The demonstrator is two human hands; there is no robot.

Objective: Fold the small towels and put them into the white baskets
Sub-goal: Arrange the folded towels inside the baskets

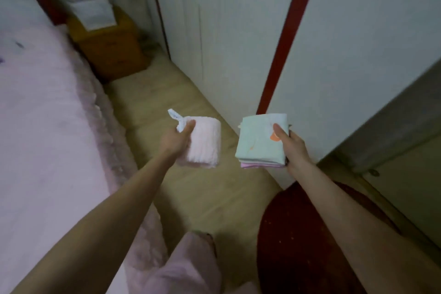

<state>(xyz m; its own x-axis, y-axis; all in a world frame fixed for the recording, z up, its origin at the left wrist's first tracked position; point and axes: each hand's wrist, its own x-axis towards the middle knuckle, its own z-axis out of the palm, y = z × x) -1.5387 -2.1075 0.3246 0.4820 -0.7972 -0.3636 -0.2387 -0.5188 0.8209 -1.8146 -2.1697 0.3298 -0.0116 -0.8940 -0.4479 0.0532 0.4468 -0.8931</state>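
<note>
Pink-clad legs [191, 267] are seen at bottom center; mid-frame, a folded pink towel [202, 143] is gripped by the left hand [175, 142], a folded towel stack [261, 139] pinched by the right hand [292, 148].

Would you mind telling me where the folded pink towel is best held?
Probably around its thick folded middle, coming from its left side as the left hand does now: the pink towel is a compact bundle, and gripping the white loop alone might let it unfold.
</note>
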